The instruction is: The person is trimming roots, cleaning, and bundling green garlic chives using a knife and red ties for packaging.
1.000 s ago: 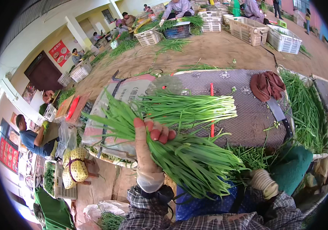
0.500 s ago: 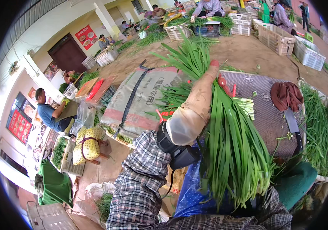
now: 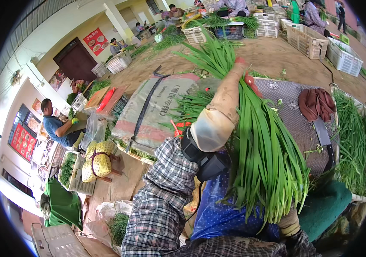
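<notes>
My left hand (image 3: 239, 76), in a tan glove with reddish fingertips, grips a large bunch of garlic chives (image 3: 272, 158) round its upper part. The flat green leaves hang down toward my lap, over a blue dotted apron (image 3: 215, 205). Above the hand, the other end of the bunch fans out. At the lower right, my right forearm shows a beige cuff (image 3: 289, 222); the hand itself is hidden behind the hanging leaves. A cleaver (image 3: 322, 132) with a black handle lies on the patterned board (image 3: 294, 92), partly under a maroon cloth (image 3: 313, 104).
On the right stands a crate of greens (image 3: 354, 141). A strapped grey sack (image 3: 161, 100) lies left of the board, near loose greens (image 3: 195, 103). A person in blue (image 3: 59, 126) works at the left; several other people and crates (image 3: 307, 40) are farther back.
My left arm and the bunch have moved slightly; the bunch hangs a bit higher. My right cuff has come into view below the leaves. Pale cut stalks on the board no longer show.
</notes>
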